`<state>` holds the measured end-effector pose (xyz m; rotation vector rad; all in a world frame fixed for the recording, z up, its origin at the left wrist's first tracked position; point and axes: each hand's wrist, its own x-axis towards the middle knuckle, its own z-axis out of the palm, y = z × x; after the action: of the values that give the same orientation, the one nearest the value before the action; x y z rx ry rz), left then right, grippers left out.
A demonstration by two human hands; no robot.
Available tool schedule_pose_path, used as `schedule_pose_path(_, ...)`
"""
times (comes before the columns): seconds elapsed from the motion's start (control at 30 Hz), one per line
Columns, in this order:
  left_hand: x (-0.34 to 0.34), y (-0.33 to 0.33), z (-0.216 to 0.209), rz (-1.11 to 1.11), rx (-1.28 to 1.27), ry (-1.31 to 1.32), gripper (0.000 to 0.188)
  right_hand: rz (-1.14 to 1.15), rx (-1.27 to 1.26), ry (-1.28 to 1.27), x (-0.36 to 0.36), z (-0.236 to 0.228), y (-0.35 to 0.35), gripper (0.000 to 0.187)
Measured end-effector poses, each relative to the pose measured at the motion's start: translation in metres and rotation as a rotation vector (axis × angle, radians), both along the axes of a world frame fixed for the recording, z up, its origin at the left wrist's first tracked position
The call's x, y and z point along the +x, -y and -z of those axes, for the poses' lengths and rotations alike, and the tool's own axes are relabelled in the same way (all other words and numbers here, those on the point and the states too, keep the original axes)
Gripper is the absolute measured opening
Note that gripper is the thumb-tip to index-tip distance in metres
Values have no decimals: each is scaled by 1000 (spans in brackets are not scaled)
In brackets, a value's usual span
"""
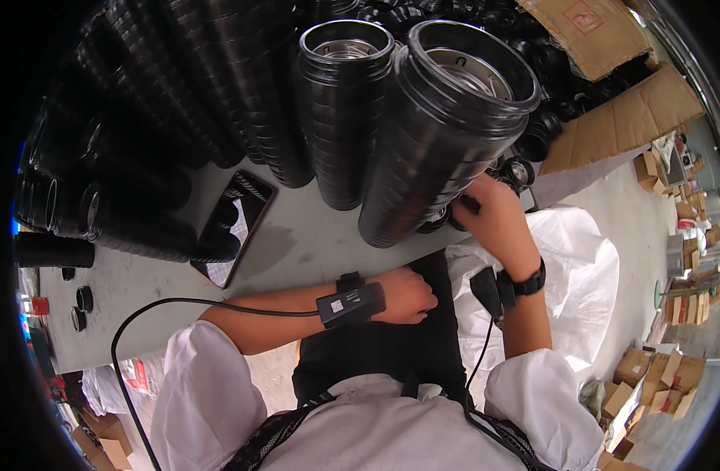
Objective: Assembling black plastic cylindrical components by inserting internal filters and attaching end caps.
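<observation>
Well, the right hand [497,224] bends its fingers by some small round black parts [433,223] — I cannot tell if it has hold of one. Those parts are at the right side of a tall, fat stack of black rings [438,149]. The left hand [403,297] is curled up tight over the black trousers [375,353]. A thinner stack [344,118] stands to the left — then a phone [238,228] on the gray table [285,235]. At far right is an open cardboard box [627,118].
</observation>
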<state>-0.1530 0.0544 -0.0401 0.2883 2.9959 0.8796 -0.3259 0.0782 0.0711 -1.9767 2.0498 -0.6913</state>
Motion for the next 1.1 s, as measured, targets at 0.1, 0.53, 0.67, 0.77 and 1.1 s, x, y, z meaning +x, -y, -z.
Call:
schedule_pose_path(0.1,-1,1,-1,-8,10,-23,18,-110,-16,-134,12,8,-15,28)
schedule_pose_path(0.53,3,-5,1,7,-41,-52,19,-67,222,-438,38,18,-12,26)
schedule_pose_path(0.67,-1,-3,-1,59,-29,86,20,-66,262,-347,35,7,-14,27)
schedule_pose_path(0.77,-4,-3,4,57,-14,53,20,41,61,-12,25,-4,-23,27)
schedule_pose_path(1.1,-4,0,8,40,34,-15,16,375,-242,180,-26,3,-8,23)
